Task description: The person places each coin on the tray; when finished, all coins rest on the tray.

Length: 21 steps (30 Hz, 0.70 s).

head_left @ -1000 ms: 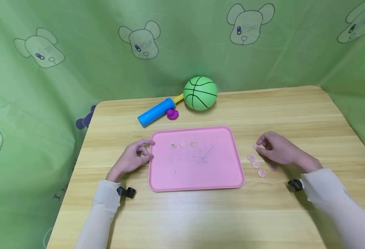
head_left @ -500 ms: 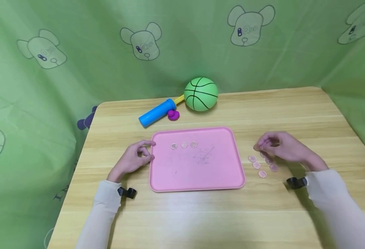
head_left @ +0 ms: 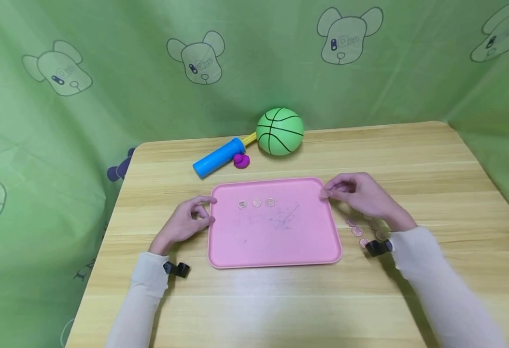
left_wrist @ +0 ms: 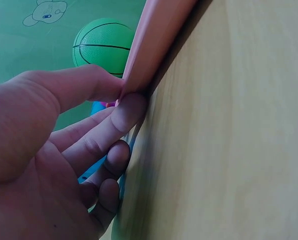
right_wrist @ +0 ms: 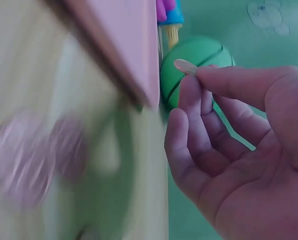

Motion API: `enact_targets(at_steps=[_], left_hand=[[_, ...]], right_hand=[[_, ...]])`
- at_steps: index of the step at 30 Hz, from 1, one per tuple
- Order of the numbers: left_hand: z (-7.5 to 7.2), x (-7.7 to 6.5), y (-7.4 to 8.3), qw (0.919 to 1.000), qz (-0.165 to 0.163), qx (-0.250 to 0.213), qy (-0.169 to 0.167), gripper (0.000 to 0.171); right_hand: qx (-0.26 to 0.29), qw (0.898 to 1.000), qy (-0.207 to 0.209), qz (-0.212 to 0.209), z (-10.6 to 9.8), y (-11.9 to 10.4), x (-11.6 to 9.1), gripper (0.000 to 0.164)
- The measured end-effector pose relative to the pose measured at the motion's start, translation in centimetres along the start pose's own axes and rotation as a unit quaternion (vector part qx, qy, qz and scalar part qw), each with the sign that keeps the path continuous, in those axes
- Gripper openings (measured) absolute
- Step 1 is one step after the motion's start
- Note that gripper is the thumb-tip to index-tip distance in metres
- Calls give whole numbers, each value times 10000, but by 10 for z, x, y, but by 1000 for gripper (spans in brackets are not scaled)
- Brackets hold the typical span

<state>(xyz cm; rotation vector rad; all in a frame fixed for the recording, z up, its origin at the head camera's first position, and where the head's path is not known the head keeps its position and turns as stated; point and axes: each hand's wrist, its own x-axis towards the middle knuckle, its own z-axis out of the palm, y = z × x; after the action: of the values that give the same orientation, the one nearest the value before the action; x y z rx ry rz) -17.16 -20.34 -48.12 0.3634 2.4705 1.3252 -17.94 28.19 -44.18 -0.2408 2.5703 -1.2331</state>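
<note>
A pink tray (head_left: 276,241) lies on the wooden table, with three coins (head_left: 256,203) in a row near its far left part. My left hand (head_left: 186,220) holds the tray's left rim by thumb and fingertip; its other fingers are curled below. Over the tray's right rim, my right hand (head_left: 363,195) pinches one coin (right_wrist: 185,67) between thumb and finger. Several more coins (head_left: 357,231) lie on the table right of the tray, some partly hidden under the right hand and wrist.
Behind the tray stand a green ball (head_left: 280,132) with black lines, a blue pump (head_left: 217,158) with a yellow end, and a small purple duck-like toy (head_left: 241,161). A green printed curtain (head_left: 263,63) hangs behind the table (head_left: 254,304).
My right hand has picked up a coin from the table and carried it left to the tray's right rim. The left hand has stayed at the tray.
</note>
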Motion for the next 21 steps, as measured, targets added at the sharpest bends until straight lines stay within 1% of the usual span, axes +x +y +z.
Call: enact_targets(at_steps=[2,5,9,12,14,18,21], left_hand=[[0,0,0,10000,38,-6,-4,52],[1,0,0,10000,64,-19,12,52],[0,1,1,10000,88,-3,22,52],[1,0,1,10000,43,-3,11,52],[1,0,2,10000,11,-21,-3,52],[2,0,2,10000,-22,-29,-13,52],[1,0,3,10000,-2,-11,-12,52]], right_hand=[[38,9998,-39,-176,7,-9,8,26],[95,9994,-142,-298,18,-18,20,20],[56,9983,-306,-492,35,-22,39,12],[-26,9966,-431,-701,49,-23,50,11],[-56,9954,-544,-791,56,-26,54,12],[-47,9938,-730,-839,65,-33,60,14],[-167,9941,-705,-810,69,-36,62,14]])
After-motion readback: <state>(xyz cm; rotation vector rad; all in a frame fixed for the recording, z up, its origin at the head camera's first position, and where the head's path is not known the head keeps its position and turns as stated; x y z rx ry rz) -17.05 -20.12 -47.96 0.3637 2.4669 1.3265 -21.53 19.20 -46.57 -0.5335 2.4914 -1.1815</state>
